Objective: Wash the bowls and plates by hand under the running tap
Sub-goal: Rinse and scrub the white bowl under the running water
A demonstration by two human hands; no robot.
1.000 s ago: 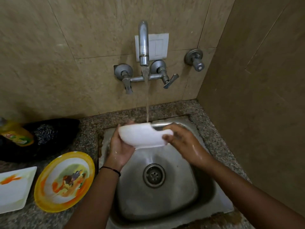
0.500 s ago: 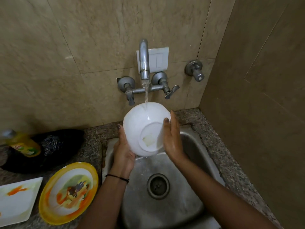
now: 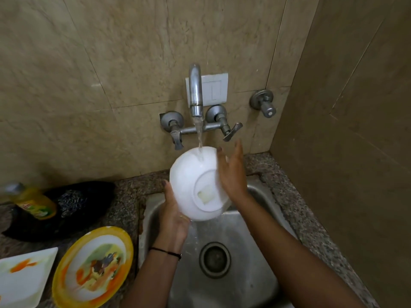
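Head view – task: the bowl (image 3: 189, 181) is mid-wash, held over the sink (image 3: 249, 283) with its underside turned to the camera. Water from the tap (image 3: 195, 90) lands on its upper wall and runs off the lower edge.
Bowl – condition: the outside looks white and mostly clean. A pale patch sits inside the foot ring, but I cannot tell whether it is a label or residue. The inside is hidden.
Left to do: a round plate (image 3: 93, 267) with orange and dark smears and a square plate (image 3: 22, 276) with an orange streak wait on the bench (image 3: 126, 192), left of the sink. By my reckoning most of the job remains.
Left hand (image 3: 173, 216): it holds the bowl from below and the left, thumb up against the wall. Its fingers are tucked behind the bowl, so their curl is hidden.
Right hand (image 3: 231, 176): the fingers (image 3: 239, 152) are straight and slightly spread, gripping nothing. The palm lies flat on the bowl's right side by the foot ring, as if rubbing.
Bench – rest: a yellow bottle (image 3: 33, 201) lies beside a scrubber (image 3: 73, 203) on something black.
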